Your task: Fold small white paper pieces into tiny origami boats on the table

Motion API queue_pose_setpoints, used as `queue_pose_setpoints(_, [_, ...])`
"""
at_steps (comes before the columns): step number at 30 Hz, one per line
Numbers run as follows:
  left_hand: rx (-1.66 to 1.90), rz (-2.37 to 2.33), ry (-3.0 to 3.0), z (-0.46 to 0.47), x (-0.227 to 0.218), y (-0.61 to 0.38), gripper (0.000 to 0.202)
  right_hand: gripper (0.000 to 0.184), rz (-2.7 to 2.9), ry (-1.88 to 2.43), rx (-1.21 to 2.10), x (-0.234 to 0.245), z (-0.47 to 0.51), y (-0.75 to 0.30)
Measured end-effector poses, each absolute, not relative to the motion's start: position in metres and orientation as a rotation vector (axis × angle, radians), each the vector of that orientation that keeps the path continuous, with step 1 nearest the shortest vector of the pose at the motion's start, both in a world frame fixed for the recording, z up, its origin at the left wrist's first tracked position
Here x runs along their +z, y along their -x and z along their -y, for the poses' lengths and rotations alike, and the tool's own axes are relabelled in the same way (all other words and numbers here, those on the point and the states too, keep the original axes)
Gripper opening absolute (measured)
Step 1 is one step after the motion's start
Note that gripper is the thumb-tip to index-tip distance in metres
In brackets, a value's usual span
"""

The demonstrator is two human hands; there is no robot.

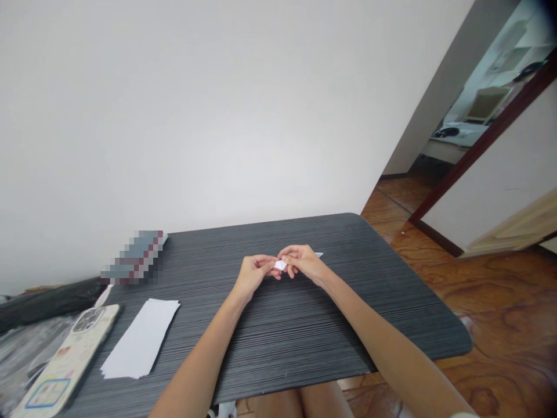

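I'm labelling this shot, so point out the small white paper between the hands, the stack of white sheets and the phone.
Small white paper (281,266), head view: middle of its visible part.
Stack of white sheets (141,338), head view: middle of its top sheet.
Phone (68,363), head view: back of its case.

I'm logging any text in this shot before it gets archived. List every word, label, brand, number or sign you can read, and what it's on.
Readable text: none.
Phone case: small coloured marks and a blue-outlined patch; any lettering is too blurred to read.
Pixelated object at the back left: any text is obscured.
White paper stack and folded white paper in the hands: no writing visible.
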State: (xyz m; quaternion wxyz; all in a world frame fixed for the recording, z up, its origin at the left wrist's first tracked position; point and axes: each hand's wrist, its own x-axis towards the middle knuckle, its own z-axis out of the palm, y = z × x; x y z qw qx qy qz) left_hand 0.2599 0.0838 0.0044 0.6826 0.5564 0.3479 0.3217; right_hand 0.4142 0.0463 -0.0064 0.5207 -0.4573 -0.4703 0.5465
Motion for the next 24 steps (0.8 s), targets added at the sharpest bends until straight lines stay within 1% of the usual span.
queue_pose_setpoints(5, [0.794,-0.746,-1.307,-0.0864,0.0014,-0.2601,0.025,0.020,1.091,1.028,1.280,-0.0037,-0.0473,-0.4163])
queue_pose_setpoints(10, [0.816,-0.723,-1.496,-0.0867,0.0033,-0.2602,0.026,0.015,1.231,1.090,1.085,-0.0041,-0.0480,-0.4177])
queue_pose_setpoints(15, [0.815,-0.687,-1.471,-0.0852,0.0071,-0.2599,0.026,0.011,1.292,1.112,0.974,-0.0079,-0.0490,-0.4163])
queue_pose_setpoints(20, [0.808,-0.637,-1.462,-0.0864,0.0057,-0.2590,0.027,0.014,1.252,1.084,0.888,-0.0035,-0.0477,-0.4144])
queue_pose_setpoints(22, [0.798,-0.606,-1.483,-0.0862,0.0068,-0.2579,0.027,0.015,1.223,1.050,0.898,-0.0017,-0.0471,-0.4148])
queue_pose_setpoints(24, [0.791,-0.564,-1.508,-0.0851,0.0090,-0.2571,0.028,0.016,1.165,1.031,0.975,-0.0017,-0.0471,-0.4156])
